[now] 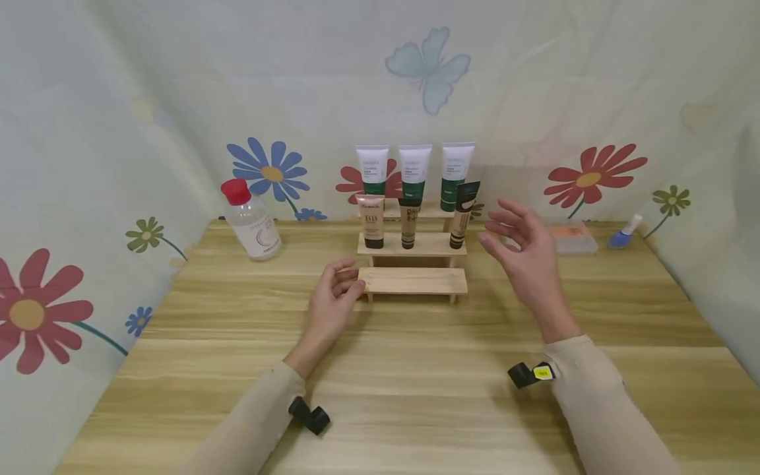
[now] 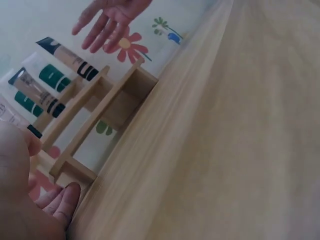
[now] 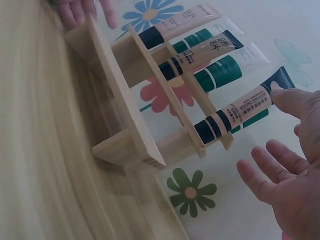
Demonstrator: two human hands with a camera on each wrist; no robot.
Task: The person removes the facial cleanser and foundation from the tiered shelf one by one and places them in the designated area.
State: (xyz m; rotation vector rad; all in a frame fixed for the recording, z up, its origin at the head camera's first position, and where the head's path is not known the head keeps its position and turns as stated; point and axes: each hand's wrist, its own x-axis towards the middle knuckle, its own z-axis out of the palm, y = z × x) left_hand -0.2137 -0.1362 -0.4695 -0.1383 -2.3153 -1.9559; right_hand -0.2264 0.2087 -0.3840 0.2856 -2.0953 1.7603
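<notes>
A three-step wooden display stand (image 1: 412, 280) holds cosmetic tubes on its upper two steps. My left hand (image 1: 334, 297) is at the left end of the lowest step, fingers bent and thumb in front, holding that end. On the middle step stand a pink BB cream tube (image 1: 372, 223), a beige tube with black ends (image 1: 409, 223) and a similar beige tube (image 1: 462, 216) leaning right. My right hand (image 1: 528, 254) hovers right of the leaning tube, fingers spread, holding nothing. White-and-green tubes (image 1: 415, 165) stand upside down on the top step.
A clear bottle with a red cap (image 1: 252, 221) stands at the back left. On the right lie a flat pale box (image 1: 572, 239) and a blue nail polish bottle (image 1: 623, 234). A flower-printed cloth (image 1: 522, 112) rises behind the wooden table (image 1: 415, 376).
</notes>
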